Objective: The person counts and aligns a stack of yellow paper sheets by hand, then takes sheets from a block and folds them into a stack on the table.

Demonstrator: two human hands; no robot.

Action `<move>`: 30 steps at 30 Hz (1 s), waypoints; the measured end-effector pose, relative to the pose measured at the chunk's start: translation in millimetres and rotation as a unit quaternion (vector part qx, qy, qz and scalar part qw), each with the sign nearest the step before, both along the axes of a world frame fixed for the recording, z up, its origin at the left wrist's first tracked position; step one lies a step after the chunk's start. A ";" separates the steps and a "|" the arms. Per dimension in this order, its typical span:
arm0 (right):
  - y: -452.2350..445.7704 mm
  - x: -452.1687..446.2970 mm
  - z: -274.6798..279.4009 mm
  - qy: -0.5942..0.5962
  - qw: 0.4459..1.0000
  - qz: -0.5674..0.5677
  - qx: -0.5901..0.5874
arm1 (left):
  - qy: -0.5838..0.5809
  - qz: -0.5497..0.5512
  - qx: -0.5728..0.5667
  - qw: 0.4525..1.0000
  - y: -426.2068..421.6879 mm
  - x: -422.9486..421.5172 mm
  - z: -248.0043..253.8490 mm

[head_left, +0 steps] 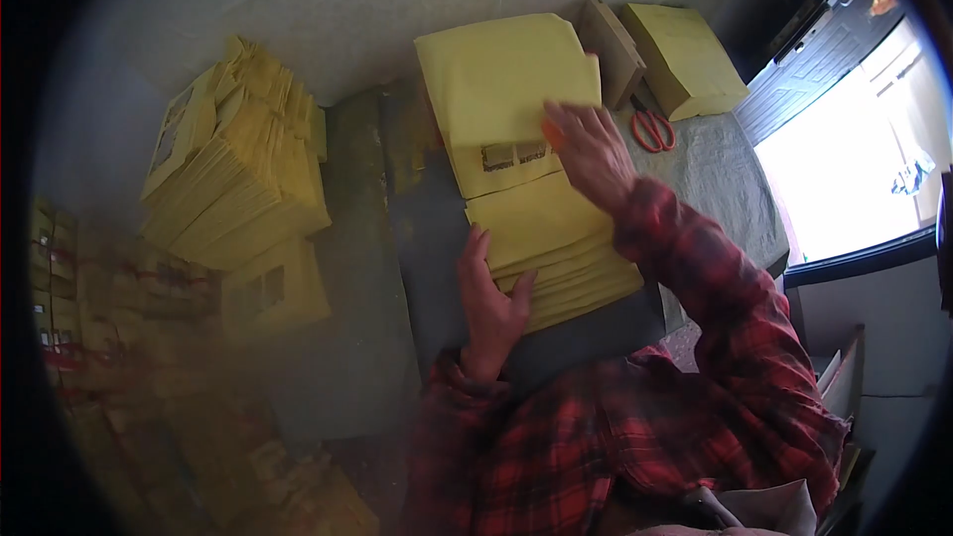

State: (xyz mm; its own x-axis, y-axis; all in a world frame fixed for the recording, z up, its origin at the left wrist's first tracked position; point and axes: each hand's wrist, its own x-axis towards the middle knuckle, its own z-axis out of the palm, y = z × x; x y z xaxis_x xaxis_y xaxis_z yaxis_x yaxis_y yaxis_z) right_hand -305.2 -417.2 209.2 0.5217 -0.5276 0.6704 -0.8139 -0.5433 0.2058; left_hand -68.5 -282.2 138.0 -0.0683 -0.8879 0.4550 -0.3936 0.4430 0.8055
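Note:
A yellow paper stack (541,228) with staggered, layered edges lies in front of me on a dark mat. My left hand (493,303) rests along its left side, thumb spread from the fingers, which touch the edge. Beyond it, a large yellow sheet (506,74) bends over a paper with a printed dark rectangular picture (514,156). My right hand (596,154) is at this sheet's lower right, fingers stretched but blurred by motion. A small orange spot shows at its fingertips; I cannot make out what it is.
Red-handled scissors (652,129) lie right of the papers, near a yellow block-shaped stack (685,60) and an upright board (611,52). A tall leaning pile of yellow papers (238,159) stands left. Bundles (129,288) fill the lower left. A bright doorway (854,169) is at right.

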 end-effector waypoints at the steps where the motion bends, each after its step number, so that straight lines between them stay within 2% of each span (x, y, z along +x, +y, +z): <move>1: 25.4 -2.1 -3.5 0.007 0.999 0.004 0.045 | 0.002 0.001 0.001 1.000 -0.9 0.3 1.2; 3: 66.6 -7.9 -10.6 0.015 0.996 0.007 0.091 | 0.011 0.011 0.000 1.000 -0.5 1.0 6.0; 4: 81.5 -11.5 -14.2 0.052 0.969 -0.014 0.241 | 0.014 0.014 0.000 1.000 0.0 1.2 9.0; 5: 88.6 -13.7 -16.1 0.085 0.918 -0.035 0.385 | 0.016 0.015 -0.002 1.000 -0.2 1.1 10.4; 6: 89.6 -11.5 -11.7 0.081 0.918 -0.039 0.386 | 0.013 0.010 -0.001 1.000 -0.4 0.8 10.1; 10: 64.3 23.2 44.1 -0.021 0.990 0.020 0.137 | 0.021 0.029 0.006 0.999 -0.5 0.0 8.1; 12: 36.8 33.6 52.5 -0.038 0.998 -0.011 0.051 | 0.017 0.029 0.008 0.999 -1.0 0.3 6.8; 13: 18.2 35.5 51.2 -0.040 0.998 -0.012 0.051 | 0.014 0.024 0.011 1.000 -1.0 -0.3 5.8; 15: -11.1 33.9 37.1 -0.030 0.996 -0.077 -0.031 | 0.007 0.010 0.018 1.000 0.3 -1.5 4.9; 20: 7.6 6.1 1.2 0.009 1.000 -0.022 0.005 | 0.026 -0.006 0.004 1.000 2.7 1.0 10.7; 23: 68.7 0.5 -8.8 0.023 0.997 -0.014 0.073 | 0.035 0.008 0.002 0.999 5.1 2.5 13.8; 24: 84.7 1.4 -4.0 0.091 0.953 -0.034 0.288 | 0.037 0.012 -0.001 0.999 4.7 2.9 15.1; 25: 93.2 1.8 3.8 0.151 0.858 -0.052 0.488 | 0.038 0.015 -0.004 0.999 4.1 2.7 15.4; 27: 91.7 5.7 22.6 0.095 0.810 0.019 0.578 | 0.036 0.002 0.008 0.999 4.8 1.5 14.3; 28: 85.3 9.9 23.6 0.096 0.811 0.018 0.577 | 0.038 0.000 0.016 0.999 4.4 0.1 13.9; 29: 76.8 17.2 24.2 0.054 0.895 0.028 0.443 | 0.039 0.000 0.024 0.999 4.4 -0.6 13.5; 30: 66.2 25.4 24.9 0.009 0.954 0.040 0.297 | 0.041 0.002 0.032 0.999 5.0 -0.6 13.3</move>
State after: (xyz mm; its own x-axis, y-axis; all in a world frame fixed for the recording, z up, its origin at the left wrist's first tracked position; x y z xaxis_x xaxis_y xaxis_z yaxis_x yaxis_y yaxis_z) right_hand -279.8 -351.0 234.1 0.5851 -0.7695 0.2559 -0.7639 -0.6289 -0.1446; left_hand -69.1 -277.2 151.4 -0.0291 -0.9153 0.4017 -0.3280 0.3884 0.8612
